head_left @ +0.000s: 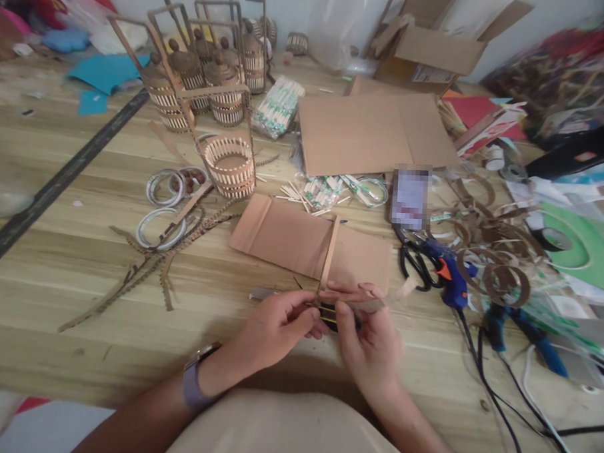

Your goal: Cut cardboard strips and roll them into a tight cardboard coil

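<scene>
My left hand [282, 322] is closed, its thumb and fingers pinched at the lower end of a narrow cardboard strip [331, 248]. The strip points up and away, over a flat piece of cardboard [292, 233]. Close against it, my right hand [369, 343] is closed on a black tool with yellow edging [334, 315], its thumb pressed on top. The fingers hide most of this tool, and its kind cannot be made out. A thin brown strip [371, 304] also lies across the right fingers.
A small open basket with a tall handle [229, 166] stands ahead left, near several lidded ones. Tape rings [162, 230] and notched strips [124, 289] lie left. On the right are black scissors [418, 265], a blue glue gun [454, 280], pliers [537, 337], cables and curled strips.
</scene>
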`<state>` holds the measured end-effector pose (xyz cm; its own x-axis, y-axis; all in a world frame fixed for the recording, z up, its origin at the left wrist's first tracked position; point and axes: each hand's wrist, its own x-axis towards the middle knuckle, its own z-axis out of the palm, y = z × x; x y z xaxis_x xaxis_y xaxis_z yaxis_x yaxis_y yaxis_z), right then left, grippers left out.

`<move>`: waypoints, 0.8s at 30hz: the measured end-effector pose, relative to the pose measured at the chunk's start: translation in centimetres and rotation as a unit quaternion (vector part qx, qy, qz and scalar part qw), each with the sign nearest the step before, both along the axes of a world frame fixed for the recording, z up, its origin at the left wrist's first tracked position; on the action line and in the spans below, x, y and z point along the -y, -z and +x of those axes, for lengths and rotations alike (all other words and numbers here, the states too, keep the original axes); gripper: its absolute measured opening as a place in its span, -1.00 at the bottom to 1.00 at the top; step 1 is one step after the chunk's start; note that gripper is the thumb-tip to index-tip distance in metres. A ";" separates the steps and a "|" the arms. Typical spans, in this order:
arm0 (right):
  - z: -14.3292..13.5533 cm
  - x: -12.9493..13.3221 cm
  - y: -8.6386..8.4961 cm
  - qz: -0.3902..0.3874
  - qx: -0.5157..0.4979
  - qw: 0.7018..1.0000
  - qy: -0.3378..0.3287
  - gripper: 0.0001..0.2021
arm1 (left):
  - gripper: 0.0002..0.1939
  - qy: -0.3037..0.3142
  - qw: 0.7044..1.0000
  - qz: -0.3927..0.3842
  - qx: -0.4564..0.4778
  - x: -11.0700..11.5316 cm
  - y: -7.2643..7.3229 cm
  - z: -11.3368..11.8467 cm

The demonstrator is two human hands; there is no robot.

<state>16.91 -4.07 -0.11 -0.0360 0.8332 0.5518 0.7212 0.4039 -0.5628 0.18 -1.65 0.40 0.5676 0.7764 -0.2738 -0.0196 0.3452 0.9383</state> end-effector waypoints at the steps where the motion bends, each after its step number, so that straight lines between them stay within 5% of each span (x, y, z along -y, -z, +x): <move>1: -0.1 0.0 0.0 0.010 0.004 1.000 -0.019 -0.85 | -0.59 -0.004 1.000 0.004 0.003 0.0 0.2 0.0; 16: -0.1 0.2 0.1 0.035 0.063 0.997 -0.017 -0.89 | -0.60 0.002 0.997 0.063 -0.032 0.0 0.1 -0.3; 24: 0.4 0.3 0.8 -0.039 -0.057 0.996 0.053 -0.88 | -0.66 0.033 0.996 0.075 -0.046 -0.1 -0.1 -0.4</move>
<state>17.26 -4.41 -0.87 0.1141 0.8694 0.4808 0.6877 0.2801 -0.6698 -0.22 -1.59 0.45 0.5958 0.7748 -0.2113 0.0874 0.1991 0.9761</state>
